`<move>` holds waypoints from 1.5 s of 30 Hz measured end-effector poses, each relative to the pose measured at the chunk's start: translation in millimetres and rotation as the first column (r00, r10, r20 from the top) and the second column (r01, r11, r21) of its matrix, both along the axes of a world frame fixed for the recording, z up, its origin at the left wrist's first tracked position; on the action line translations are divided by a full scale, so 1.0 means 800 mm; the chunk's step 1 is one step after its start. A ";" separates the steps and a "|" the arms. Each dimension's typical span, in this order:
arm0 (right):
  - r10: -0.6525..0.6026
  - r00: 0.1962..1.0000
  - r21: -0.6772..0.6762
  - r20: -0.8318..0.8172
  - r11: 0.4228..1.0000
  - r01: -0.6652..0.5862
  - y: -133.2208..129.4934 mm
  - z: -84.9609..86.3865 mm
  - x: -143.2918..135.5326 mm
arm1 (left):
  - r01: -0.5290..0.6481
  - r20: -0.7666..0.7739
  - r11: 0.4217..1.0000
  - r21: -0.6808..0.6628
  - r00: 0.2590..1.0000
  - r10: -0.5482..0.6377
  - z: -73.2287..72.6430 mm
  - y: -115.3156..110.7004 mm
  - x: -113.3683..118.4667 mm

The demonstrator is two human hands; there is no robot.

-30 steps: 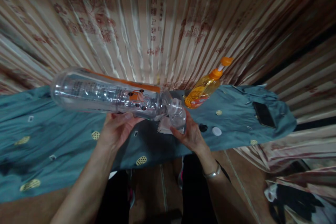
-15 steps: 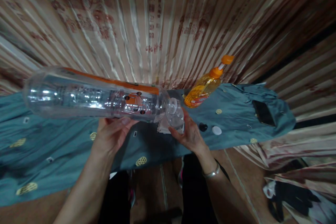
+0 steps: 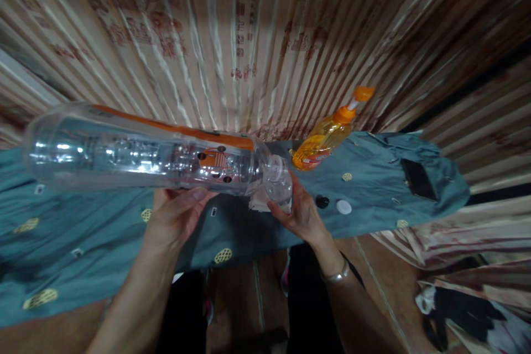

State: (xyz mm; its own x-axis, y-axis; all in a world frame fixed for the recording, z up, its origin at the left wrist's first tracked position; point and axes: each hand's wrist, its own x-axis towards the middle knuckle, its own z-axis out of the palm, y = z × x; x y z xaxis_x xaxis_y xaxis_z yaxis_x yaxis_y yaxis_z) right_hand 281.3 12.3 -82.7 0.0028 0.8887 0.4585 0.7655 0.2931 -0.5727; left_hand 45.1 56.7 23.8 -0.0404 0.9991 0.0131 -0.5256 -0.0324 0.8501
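fingers of both hands are closed on the clear bottle point(image 3: 141, 155), which lies on its side in the air above the near edge of the table point(image 3: 103, 232), base to the left, neck to the right. from where i watch, my left hand point(image 3: 176, 218) cups the belly from below, thumb and fingertips pressed to the plastic near the orange label. my right hand point(image 3: 301, 213) grips around the neck end, together with a pale cloth point(image 3: 260, 199) bunched under it. i cannot tell whether a cap is on the mouth. a white cap point(image 3: 343, 207) and a small black one point(image 3: 322, 201) lie on the teal cloth just right of that hand; the orange soap bottle point(image 3: 326, 135) stands at the far edge, and a phone point(image 3: 418, 179) rests toward the right end.

i judge this as the wiping or cleaning step at the neck. the next move calls for a steady left grip while the right works around the mouth.
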 end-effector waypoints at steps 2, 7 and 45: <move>0.000 1.000 -0.002 0.001 1.000 0.000 0.000 0.001 0.000 | -0.002 -0.002 1.000 -0.002 1.000 0.002 0.001 0.000 0.001; 0.031 0.999 0.024 0.017 0.999 -0.031 0.002 0.000 0.000 | -0.011 -0.008 1.000 -0.003 1.000 0.011 0.004 -0.002 0.002; 0.057 0.998 0.032 -0.009 0.998 -0.057 0.000 -0.003 0.005 | -0.023 0.100 0.997 0.077 0.995 0.015 -0.001 0.001 -0.003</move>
State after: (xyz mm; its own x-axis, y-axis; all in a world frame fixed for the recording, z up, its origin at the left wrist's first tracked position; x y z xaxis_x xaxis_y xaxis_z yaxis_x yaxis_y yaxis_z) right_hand 285.0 12.5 -85.5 -0.0425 0.8726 0.4865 0.7412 0.3541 -0.5703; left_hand 42.6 57.5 22.9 -0.0640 0.9942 0.0861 -0.6056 -0.1073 0.7885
